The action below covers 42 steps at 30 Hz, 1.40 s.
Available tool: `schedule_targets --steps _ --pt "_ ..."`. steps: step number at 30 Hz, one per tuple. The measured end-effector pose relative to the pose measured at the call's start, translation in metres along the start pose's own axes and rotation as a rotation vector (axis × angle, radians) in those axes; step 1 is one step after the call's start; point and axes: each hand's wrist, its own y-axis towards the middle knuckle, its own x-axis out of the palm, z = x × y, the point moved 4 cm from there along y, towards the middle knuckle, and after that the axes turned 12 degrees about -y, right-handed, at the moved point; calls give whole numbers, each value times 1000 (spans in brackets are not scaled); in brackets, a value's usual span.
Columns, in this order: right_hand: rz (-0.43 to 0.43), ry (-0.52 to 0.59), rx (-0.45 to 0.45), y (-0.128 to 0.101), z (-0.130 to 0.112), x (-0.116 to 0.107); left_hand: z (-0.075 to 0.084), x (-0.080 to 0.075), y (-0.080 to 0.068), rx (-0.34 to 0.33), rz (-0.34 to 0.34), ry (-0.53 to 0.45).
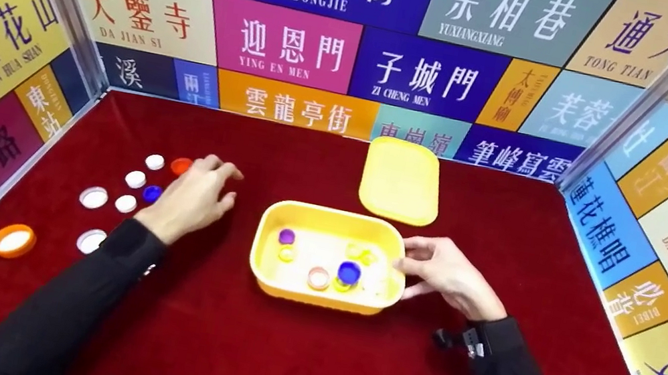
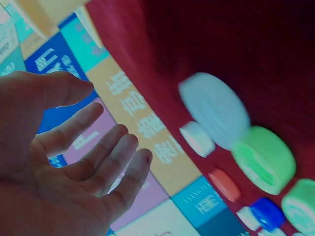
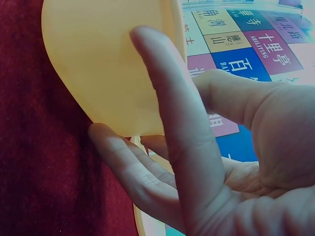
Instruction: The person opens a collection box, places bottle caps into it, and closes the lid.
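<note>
Watching remotely, I found one yellow tub [image 1: 335, 223] at the frame's centre, in the grip of the right hand [image 1: 449, 271]; the left hand [image 1: 193, 194], left of centre, was loose and held nothing. I judged the tub light, stiff and slippery-smooth, best taken by its rim [image 1: 336, 212]. One yellow lid [image 1: 403, 182] lay above. At left the head view showed three small white caps [image 1: 135, 179], two larger pale caps [image 1: 93, 197], one blue cap [image 1: 152, 194], one red cap [image 1: 180, 166] and one orange cap [image 1: 13, 240].

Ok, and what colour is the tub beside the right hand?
The tub is yellow, seen best in the head view.
</note>
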Motion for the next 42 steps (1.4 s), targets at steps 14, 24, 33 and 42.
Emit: schedule_targets --steps 14,24,33,42 --pt "-10 2 -3 1 1 1 -49 -7 0 -184 -122 6" --pt "-1 -1 1 -1 0 -2 -54 -11 4 -108 -128 -7" --pt "-6 -5 -1 -2 -1 -1 -65 -7 6 -58 -111 -45" --pt "-4 0 4 -1 0 -2 -32 -9 6 -40 -95 -10"
